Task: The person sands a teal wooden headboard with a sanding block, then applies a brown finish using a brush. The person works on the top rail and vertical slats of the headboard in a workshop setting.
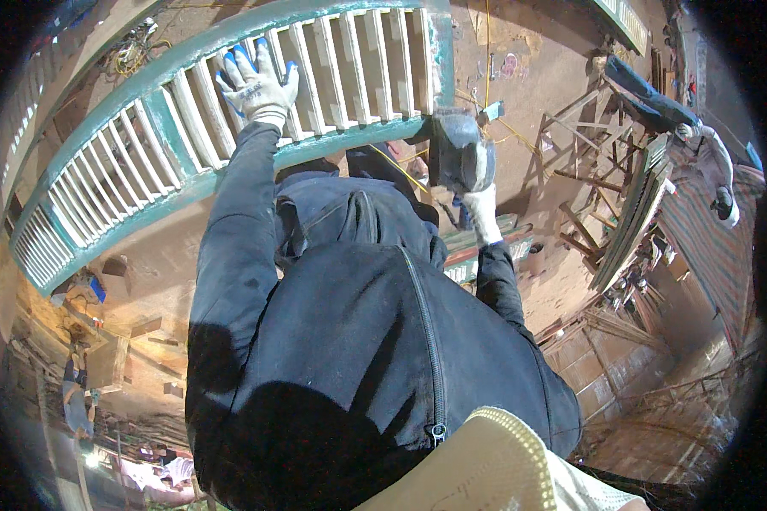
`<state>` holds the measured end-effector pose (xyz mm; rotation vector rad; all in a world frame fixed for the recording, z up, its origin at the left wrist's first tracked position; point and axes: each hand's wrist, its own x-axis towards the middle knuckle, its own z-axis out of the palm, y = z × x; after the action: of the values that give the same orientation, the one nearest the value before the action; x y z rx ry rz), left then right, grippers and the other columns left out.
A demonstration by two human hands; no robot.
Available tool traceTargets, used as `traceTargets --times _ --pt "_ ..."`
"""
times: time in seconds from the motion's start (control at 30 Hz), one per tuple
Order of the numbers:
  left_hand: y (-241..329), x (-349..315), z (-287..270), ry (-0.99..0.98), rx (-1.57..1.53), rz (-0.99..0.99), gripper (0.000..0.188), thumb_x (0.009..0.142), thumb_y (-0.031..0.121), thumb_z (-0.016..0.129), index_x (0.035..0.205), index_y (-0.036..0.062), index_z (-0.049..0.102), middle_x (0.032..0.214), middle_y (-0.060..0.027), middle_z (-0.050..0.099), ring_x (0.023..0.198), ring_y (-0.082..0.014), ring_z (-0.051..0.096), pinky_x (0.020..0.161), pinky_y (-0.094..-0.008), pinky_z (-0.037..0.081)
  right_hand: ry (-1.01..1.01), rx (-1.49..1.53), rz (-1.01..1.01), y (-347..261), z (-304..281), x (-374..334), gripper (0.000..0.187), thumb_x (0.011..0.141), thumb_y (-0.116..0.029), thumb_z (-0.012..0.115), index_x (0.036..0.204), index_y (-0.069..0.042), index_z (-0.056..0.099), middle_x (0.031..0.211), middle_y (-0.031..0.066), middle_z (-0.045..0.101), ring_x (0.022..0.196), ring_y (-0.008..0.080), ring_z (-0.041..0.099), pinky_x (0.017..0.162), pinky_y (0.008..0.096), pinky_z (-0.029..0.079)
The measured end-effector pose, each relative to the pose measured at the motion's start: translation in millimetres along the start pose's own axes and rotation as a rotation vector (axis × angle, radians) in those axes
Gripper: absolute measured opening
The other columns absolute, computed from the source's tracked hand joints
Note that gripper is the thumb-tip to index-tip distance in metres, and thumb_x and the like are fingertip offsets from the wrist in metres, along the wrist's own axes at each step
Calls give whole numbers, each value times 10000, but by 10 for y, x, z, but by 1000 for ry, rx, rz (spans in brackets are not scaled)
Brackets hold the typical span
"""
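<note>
A long louvred shutter (173, 177) with a worn green frame and pale slats lies across in front of me, curved by the lens. My left hand (258, 83), in a white glove with blue fingertips, rests on the slats with its fingers spread. At the shutter's right end, my gloved right hand (482, 213) grips a boxy dark power sander (462, 153). The sander stands against or very close to the green end rail; its working face is hidden. Part of the right hand's grip is covered by the tool.
Yellow cable (487, 51) runs over the brown floor. Wooden trestles (584, 145) and a stack of slatted panels (635, 226) stand to the right, near another person (712, 162). More shutter pieces (494, 247) lie below my right arm. Another person (75, 396) is far left.
</note>
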<state>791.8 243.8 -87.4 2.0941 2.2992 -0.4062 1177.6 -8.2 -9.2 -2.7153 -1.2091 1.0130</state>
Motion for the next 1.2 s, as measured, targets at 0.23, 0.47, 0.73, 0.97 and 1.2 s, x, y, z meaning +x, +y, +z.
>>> traceTargets --times 0.23,0.47,0.73,0.97,1.2 --pt "58 -41 -6 227 -161 43 680 815 591 557 1383 221 495 1475 -166 358 1390 -361 258 1121 -576 150 -77 303 18 -342 -258 390 550 627 -167 814 1099 33 616 935 159 704 805 221 663 710 336 513" --pt "1566 -1271 -1293 -182 -1359 746 566 666 380 799 1139 119 630 1205 -176 561 1149 -354 526 1002 -458 407 -208 104 105 -540 -297 -250 621 642 -222 815 1158 28 578 979 192 679 871 284 661 756 385 519" --pt "2521 -1794 -1324 -515 -1632 238 179 765 226 729 927 151 729 916 -70 693 838 -235 675 756 -334 525 -56 266 60 -200 -316 -224 594 619 -248 842 1092 39 625 991 173 692 833 243 682 727 357 526" --pt "2500 -1421 -1336 -432 -1807 189 100 767 106 712 863 81 700 871 -43 706 795 -151 676 730 -271 526 -345 265 286 -747 -554 39 599 638 -103 720 1206 -2 556 899 175 689 818 272 671 707 356 522" --pt "2503 -1560 -1313 -406 -1708 249 95 744 111 740 829 90 705 896 -64 716 832 -159 687 751 -282 529 -166 289 133 -492 -342 -92 846 631 -132 766 1400 -72 417 1082 219 665 1047 328 646 870 381 501"
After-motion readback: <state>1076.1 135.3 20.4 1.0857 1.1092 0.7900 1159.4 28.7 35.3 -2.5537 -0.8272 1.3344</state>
